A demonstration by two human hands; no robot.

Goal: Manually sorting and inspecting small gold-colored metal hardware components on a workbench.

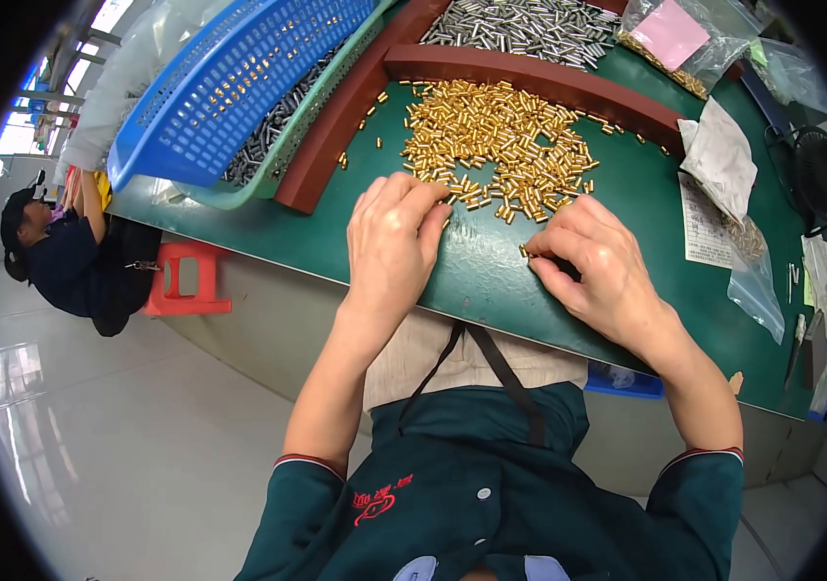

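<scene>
A heap of small shiny brass-coloured cylinders (491,136) is spread on the green tabletop (491,276). My left hand (394,228) is at the heap's near left edge, its fingers bent toward the thumb. A sliver of one brass cylinder (446,223) shows at that thumb's tip; the fingers hide the rest. Nearer the table's front edge, my right hand (597,266) is closed in a pinch. Between its thumb and forefinger one small brass cylinder (524,251) sticks out toward the left.
Brown bars (530,80) border the heap, with silver pins (520,34) behind them. At left, a blue basket (229,97) leans in a green basket (273,169) holding dark pieces. Bags, a cloth (720,160) and a black fan (820,174) lie right. A person (65,242) sits far left.
</scene>
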